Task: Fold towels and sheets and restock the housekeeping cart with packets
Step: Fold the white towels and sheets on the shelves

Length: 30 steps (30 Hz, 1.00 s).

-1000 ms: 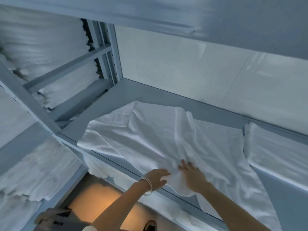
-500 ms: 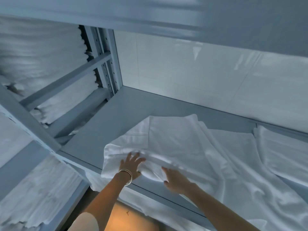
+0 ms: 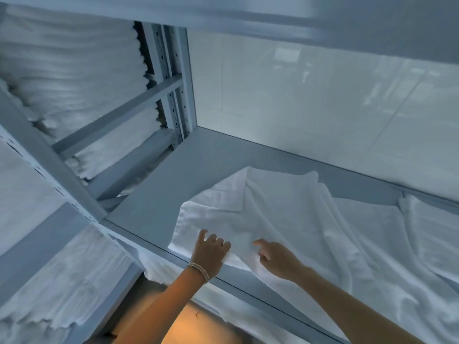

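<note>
There is one view only, from a camera worn on the person's head. It looks forward and down into a grey metal shelf (image 3: pixel 159 192), close enough that both forearms reach in from the bottom edge. The left hand (image 3: pixel 211 252) and right hand (image 3: pixel 275 261) sit low and just left of centre, on a white sheet (image 3: pixel 285 219) that fills the lower right. The wide lens bends the shelf post (image 3: pixel 52 167) on the left into a slant. A tiled wall (image 3: pixel 323 108) closes the back, the upper shelf's underside runs along the top, and a strip of floor (image 3: pixel 198 328) shows at the bottom edge.
</note>
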Motion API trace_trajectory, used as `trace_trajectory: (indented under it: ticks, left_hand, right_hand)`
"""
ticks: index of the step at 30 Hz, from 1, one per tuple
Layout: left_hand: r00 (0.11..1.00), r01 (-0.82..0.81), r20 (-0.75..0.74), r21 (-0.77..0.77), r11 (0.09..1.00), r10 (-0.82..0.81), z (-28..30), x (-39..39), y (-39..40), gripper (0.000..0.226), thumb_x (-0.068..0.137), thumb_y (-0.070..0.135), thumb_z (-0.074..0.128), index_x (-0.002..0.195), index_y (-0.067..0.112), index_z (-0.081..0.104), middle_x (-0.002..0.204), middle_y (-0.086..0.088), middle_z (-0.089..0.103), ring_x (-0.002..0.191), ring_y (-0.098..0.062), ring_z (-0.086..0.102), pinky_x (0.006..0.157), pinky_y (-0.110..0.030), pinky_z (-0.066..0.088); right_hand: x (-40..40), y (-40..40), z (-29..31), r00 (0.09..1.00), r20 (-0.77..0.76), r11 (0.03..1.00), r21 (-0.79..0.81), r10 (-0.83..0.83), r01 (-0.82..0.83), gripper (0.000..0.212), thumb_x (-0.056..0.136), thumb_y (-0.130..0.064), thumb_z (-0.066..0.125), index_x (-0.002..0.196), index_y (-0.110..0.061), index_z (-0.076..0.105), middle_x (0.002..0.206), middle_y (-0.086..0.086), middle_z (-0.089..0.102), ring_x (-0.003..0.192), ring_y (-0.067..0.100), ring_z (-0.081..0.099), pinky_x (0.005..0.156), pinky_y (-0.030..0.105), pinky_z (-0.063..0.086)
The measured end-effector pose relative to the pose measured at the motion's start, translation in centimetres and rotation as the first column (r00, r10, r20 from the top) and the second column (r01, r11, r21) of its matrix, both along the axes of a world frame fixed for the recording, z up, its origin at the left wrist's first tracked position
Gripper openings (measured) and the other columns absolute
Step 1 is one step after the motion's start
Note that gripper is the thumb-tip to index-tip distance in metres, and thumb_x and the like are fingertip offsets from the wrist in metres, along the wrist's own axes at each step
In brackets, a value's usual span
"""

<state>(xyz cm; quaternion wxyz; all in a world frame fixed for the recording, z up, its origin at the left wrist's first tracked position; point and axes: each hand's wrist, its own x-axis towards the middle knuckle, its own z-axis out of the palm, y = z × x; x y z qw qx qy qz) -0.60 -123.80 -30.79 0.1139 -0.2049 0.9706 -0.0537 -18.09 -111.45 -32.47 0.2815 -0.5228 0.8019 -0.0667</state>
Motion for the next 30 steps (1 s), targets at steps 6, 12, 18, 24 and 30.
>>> trace_trajectory:
  ticks: [6, 12, 18, 24, 30]
  left_hand:
    - [0.938, -0.316, 0.273, 0.426, 0.848, 0.213, 0.7, 3.7, 0.5, 0.048, 0.088, 0.063, 0.041, 0.116, 0.028, 0.059, 0.127, 0.005, 0.051, 0.115, -0.019, 0.053, 0.094, -0.031, 0.04]
    - [0.931, -0.362, 0.181, 0.362, 0.859, 0.317, -1.0, -0.5, -1.8, 0.049, 0.099, 0.048, 0.029, 0.142, 0.026, 0.035, 0.148, -0.004, 0.03, 0.131, -0.027, 0.036, 0.103, -0.04, 0.036]
    - [0.938, -0.34, 0.163, 0.279, 0.898, 0.305, -3.6, -4.7, -5.0, 0.062, 0.097, 0.038, 0.042, 0.149, 0.033, 0.01, 0.157, 0.003, 0.005, 0.144, -0.025, 0.004, 0.111, -0.046, 0.024]
    - [0.798, -0.571, -0.003, 0.319, 0.757, 0.603, -2.2, -6.1, -10.3, 0.065, 0.096, 0.04, 0.043, 0.15, 0.029, 0.007, 0.158, 0.001, -0.009, 0.145, -0.03, -0.007, 0.112, -0.051, 0.022]
    - [0.769, -0.638, 0.262, 0.27, 0.721, 0.583, -2.0, -2.6, -11.7, 0.059, 0.096, 0.034, 0.042, 0.149, 0.032, 0.017, 0.158, -0.001, -0.009, 0.145, -0.032, -0.005, 0.114, -0.055, 0.012]
  right_hand:
    - [2.1, -1.4, -0.8, 0.977, -0.099, 0.981, 0.055, 0.189, -0.184, 0.043, 0.097, -0.022, 0.038, 0.139, -0.031, 0.042, 0.135, 0.008, 0.043, 0.128, 0.026, 0.038, 0.1, 0.036, 0.038]
    - [1.8, 0.1, -1.5, 0.959, -0.132, 0.934, 0.29, 0.252, -0.206, 0.048, 0.097, -0.039, 0.044, 0.141, -0.044, 0.028, 0.158, -0.01, -0.01, 0.143, 0.035, -0.011, 0.105, 0.068, 0.011]
    - [1.7, 3.1, -0.4, 0.963, -0.055, 0.911, 0.343, 0.263, -0.23, 0.067, 0.084, -0.041, 0.063, 0.14, -0.041, 0.028, 0.157, -0.007, -0.008, 0.142, 0.04, -0.012, 0.106, 0.062, 0.026]
    - [2.0, 4.1, -0.2, 0.951, -0.096, 0.886, 0.402, 0.293, -0.232, 0.086, 0.083, -0.044, 0.064, 0.146, -0.047, 0.005, 0.156, -0.001, -0.022, 0.14, 0.042, -0.019, 0.105, 0.065, 0.022]
    - [3.7, 2.4, -1.2, 0.932, -0.159, 0.891, 0.382, 0.327, -0.247, 0.085, 0.085, -0.051, 0.057, 0.145, -0.048, -0.003, 0.154, 0.0, -0.027, 0.14, 0.043, -0.019, 0.104, 0.067, 0.015]
